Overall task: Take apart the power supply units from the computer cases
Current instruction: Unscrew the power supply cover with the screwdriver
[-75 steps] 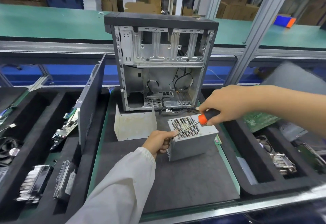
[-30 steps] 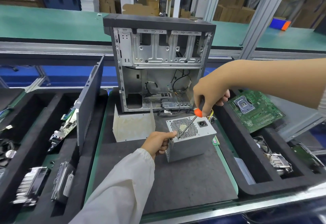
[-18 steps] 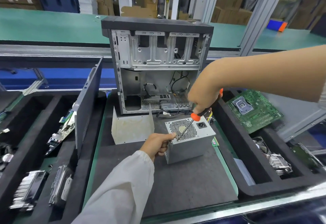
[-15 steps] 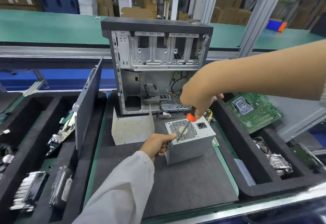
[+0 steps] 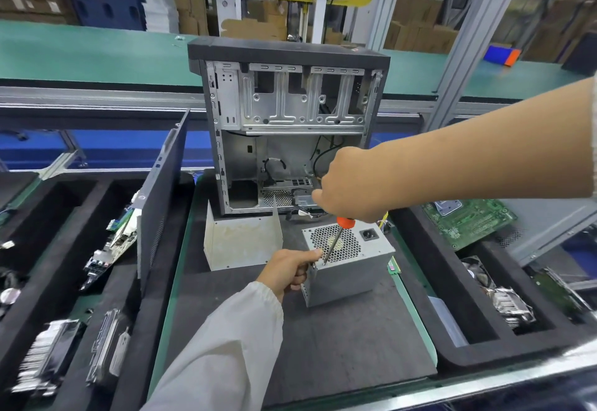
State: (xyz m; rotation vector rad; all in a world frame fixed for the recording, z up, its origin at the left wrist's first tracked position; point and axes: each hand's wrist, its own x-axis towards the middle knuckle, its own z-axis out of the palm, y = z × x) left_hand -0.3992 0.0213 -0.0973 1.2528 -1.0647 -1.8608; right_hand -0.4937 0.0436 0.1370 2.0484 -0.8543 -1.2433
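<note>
One power supply unit (image 5: 347,260) sits on the dark mat of the table (image 5: 339,346), just in front of one open computer case (image 5: 287,126) that stands upright with its side panel off. One bent metal plate (image 5: 240,242) stands between the case and the unit's left side. One dark side panel (image 5: 161,203) leans in the left foam tray (image 5: 80,249).

The left hand (image 5: 286,273) grips the unit's near left corner, fingers curled round its edge. The right hand (image 5: 350,192) is closed round one screwdriver (image 5: 336,239); only the orange end of its handle and the shaft show below the fist, and the tip meets the unit's top face near the left hand.

One green circuit board (image 5: 468,220) lies in the right foam tray (image 5: 458,352), partly covered by the right forearm. Parts in the left tray are blurred and hard to count.
</note>
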